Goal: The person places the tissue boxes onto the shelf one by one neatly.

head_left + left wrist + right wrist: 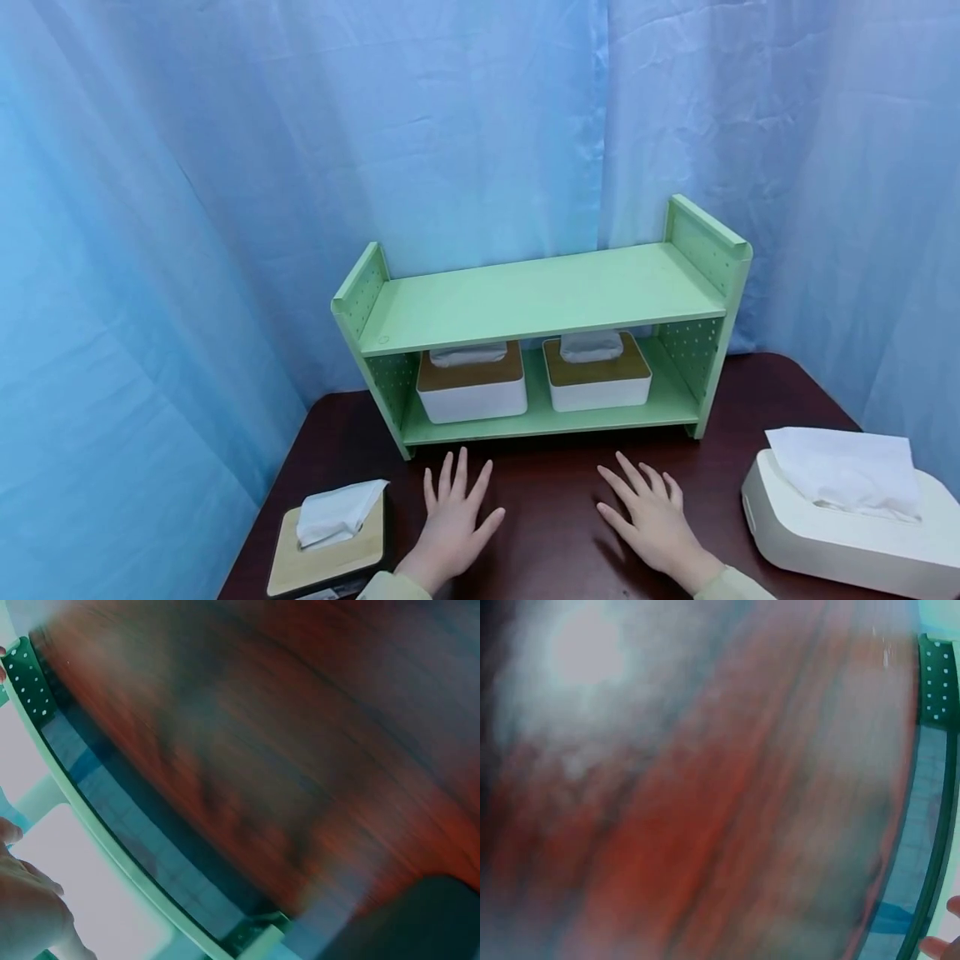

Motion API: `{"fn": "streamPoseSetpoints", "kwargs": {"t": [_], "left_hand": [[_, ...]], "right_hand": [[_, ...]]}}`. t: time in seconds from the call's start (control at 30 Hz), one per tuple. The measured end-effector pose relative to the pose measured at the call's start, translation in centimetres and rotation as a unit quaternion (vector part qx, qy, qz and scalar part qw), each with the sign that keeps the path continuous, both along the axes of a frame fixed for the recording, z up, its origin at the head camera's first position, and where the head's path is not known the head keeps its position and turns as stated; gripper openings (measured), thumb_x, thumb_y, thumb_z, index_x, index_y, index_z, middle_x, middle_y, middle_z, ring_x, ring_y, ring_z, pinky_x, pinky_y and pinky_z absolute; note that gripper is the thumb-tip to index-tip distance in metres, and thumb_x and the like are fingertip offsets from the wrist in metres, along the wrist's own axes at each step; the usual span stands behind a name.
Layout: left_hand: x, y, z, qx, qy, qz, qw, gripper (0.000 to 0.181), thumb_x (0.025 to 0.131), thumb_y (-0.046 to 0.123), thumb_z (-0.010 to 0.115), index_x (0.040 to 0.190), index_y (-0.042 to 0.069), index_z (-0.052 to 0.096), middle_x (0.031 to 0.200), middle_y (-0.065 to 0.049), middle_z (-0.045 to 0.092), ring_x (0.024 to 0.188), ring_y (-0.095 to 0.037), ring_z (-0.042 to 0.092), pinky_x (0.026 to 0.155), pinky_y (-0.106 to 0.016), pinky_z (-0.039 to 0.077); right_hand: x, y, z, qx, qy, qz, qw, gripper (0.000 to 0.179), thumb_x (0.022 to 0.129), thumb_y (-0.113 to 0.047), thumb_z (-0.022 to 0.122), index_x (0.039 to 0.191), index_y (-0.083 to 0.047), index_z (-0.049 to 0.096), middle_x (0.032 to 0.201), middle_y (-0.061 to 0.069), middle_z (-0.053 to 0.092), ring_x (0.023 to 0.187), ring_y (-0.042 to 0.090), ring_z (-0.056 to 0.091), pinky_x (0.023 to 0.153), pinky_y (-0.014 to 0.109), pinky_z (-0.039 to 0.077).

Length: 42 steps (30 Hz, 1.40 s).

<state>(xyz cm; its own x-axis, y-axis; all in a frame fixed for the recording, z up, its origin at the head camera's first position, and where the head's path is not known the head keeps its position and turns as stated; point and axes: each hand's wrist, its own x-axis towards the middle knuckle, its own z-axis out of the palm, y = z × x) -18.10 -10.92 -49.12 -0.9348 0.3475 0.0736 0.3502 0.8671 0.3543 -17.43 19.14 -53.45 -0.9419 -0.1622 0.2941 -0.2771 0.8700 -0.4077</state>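
My left hand (452, 527) is spread with straight fingers over the dark table, just in front of the green shelf (540, 296); it holds nothing. To its left lies a low tissue box with a light wood top (360, 550) and a white tissue sticking out. Likewise empty, my right hand (654, 521) has its fingers spread, pointing toward the shelf. Off to its right stands a larger white tissue box (840, 533). On the shelf's lower board sit two white tissue boxes with brown wood tops, one at left (472, 400) and one at right (600, 392).
The shelf's upper board (540, 292) carries nothing, and its perforated side panels rise at both ends. Blue curtains (480, 125) hang behind and on both sides. The dark red-brown table (555, 517) has rounded back corners.
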Motion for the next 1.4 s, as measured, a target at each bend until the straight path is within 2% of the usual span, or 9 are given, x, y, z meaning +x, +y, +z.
{"fn": "streamPoseSetpoints", "kwargs": {"t": [0.23,0.37,0.57,0.7,0.8,0.9,1.07,1.23,1.4], "left_hand": [[0.9,-3.9,0.7,0.040,0.037,0.016,0.9984,0.066,0.094,0.051,0.049,0.146,0.013,0.037,0.155,-0.024,0.013,0.141,-0.045,0.009,0.104,-0.067,0.005],[1.3,-6.7,1.2,0.061,0.052,0.036,0.9961,0.067,0.092,0.049,0.054,0.145,0.011,0.040,0.154,-0.027,0.015,0.139,-0.048,0.010,0.102,-0.067,0.007],[2.2,-12.0,1.8,0.068,0.017,0.095,0.9930,0.073,0.088,0.049,0.060,0.145,0.009,0.039,0.153,-0.030,0.011,0.137,-0.050,0.005,0.099,-0.069,0.005],[2.5,-16.0,1.5,0.037,0.013,0.147,0.9884,0.078,0.085,0.052,0.062,0.143,0.004,0.040,0.149,-0.038,0.009,0.133,-0.056,0.004,0.094,-0.072,0.007],[2.3,-18.7,0.9,0.019,-0.027,0.189,0.9815,0.084,0.084,0.057,0.061,0.144,0.002,0.037,0.147,-0.041,0.004,0.132,-0.058,-0.001,0.095,-0.073,0.004],[2.0,-20.7,0.2,0.027,-0.096,0.211,0.9725,0.090,0.083,0.060,0.059,0.146,0.001,0.031,0.147,-0.042,-0.004,0.132,-0.058,-0.007,0.095,-0.073,0.001],[1.8,-22.2,-0.8,0.022,-0.164,0.224,0.9603,0.095,0.080,0.063,0.061,0.146,0.003,0.030,0.144,-0.045,-0.001,0.128,-0.063,0.001,0.094,-0.078,0.008],[2.0,-22.9,-1.3,0.022,-0.162,0.214,0.9630,0.098,0.077,0.057,0.068,0.147,0.001,0.027,0.142,-0.045,0.002,0.126,-0.067,0.008,0.095,-0.076,0.020],[2.3,-23.1,-1.7,0.038,-0.152,0.197,0.9679,0.103,0.073,0.049,0.076,0.147,-0.002,0.024,0.141,-0.044,0.000,0.128,-0.064,0.009,0.096,-0.071,0.028]], "right_hand": [[0.1,-1.3,1.2,-0.005,-0.012,0.008,0.9999,0.055,0.091,-0.046,0.057,0.139,-0.020,0.050,0.148,0.019,0.037,0.118,0.040,0.049,0.089,0.061,0.037],[-0.1,-2.0,1.8,-0.030,-0.027,0.020,0.9990,0.056,0.091,-0.045,0.059,0.140,-0.020,0.048,0.148,0.021,0.036,0.118,0.042,0.050,0.086,0.060,0.041],[-0.4,-3.3,2.7,-0.078,-0.069,0.051,0.9932,0.057,0.093,-0.046,0.055,0.143,-0.021,0.044,0.150,0.022,0.030,0.122,0.048,0.045,0.089,0.064,0.039],[-0.7,-4.2,3.2,-0.120,-0.102,0.071,0.9850,0.058,0.094,-0.048,0.051,0.144,-0.021,0.040,0.153,0.021,0.025,0.131,0.047,0.035,0.093,0.063,0.037],[-0.9,-4.8,3.5,-0.143,-0.119,0.081,0.9792,0.058,0.095,-0.048,0.050,0.145,-0.022,0.038,0.154,0.020,0.022,0.136,0.046,0.029,0.097,0.063,0.035],[-1.0,-5.4,3.6,-0.155,-0.128,0.089,0.9756,0.056,0.096,-0.047,0.049,0.145,-0.023,0.038,0.155,0.019,0.020,0.136,0.044,0.030,0.097,0.063,0.034],[-1.2,-6.0,3.6,-0.154,-0.131,0.105,0.9736,0.056,0.095,-0.049,0.049,0.144,-0.025,0.040,0.155,0.017,0.020,0.136,0.042,0.031,0.096,0.061,0.036],[-1.7,-7.0,3.7,-0.154,-0.141,0.133,0.9688,0.061,0.093,-0.053,0.051,0.145,-0.023,0.039,0.156,0.017,0.018,0.137,0.044,0.027,0.095,0.062,0.037],[-2.2,-8.7,4.1,-0.165,-0.185,0.164,0.9548,0.069,0.091,-0.055,0.052,0.148,-0.022,0.033,0.157,0.019,0.010,0.137,0.049,0.022,0.095,0.067,0.033]]}}
